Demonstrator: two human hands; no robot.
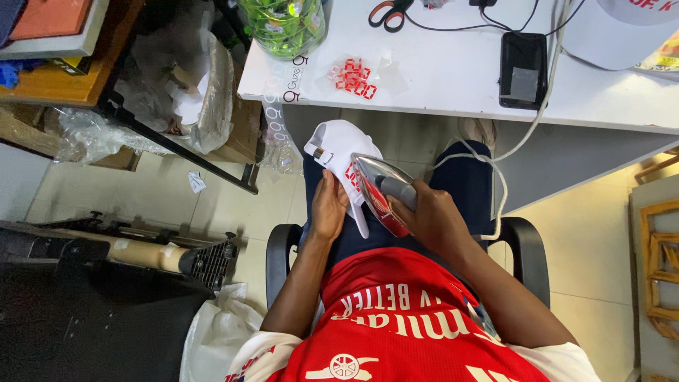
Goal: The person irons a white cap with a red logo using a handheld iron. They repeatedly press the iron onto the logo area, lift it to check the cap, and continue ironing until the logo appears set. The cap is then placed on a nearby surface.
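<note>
I sit in a black chair and look down at my lap. My left hand holds a white cap from the side, with red lettering on its front panel. A clothes iron with a shiny soleplate and grey handle is pressed against that panel. My right hand grips the handle. The iron's white cord runs up toward the table.
A white table ahead carries red cut-out characters, a black phone, scissors, a green-filled clear jar and another white cap. Plastic-wrapped clutter sits left. Black chair armrests flank me.
</note>
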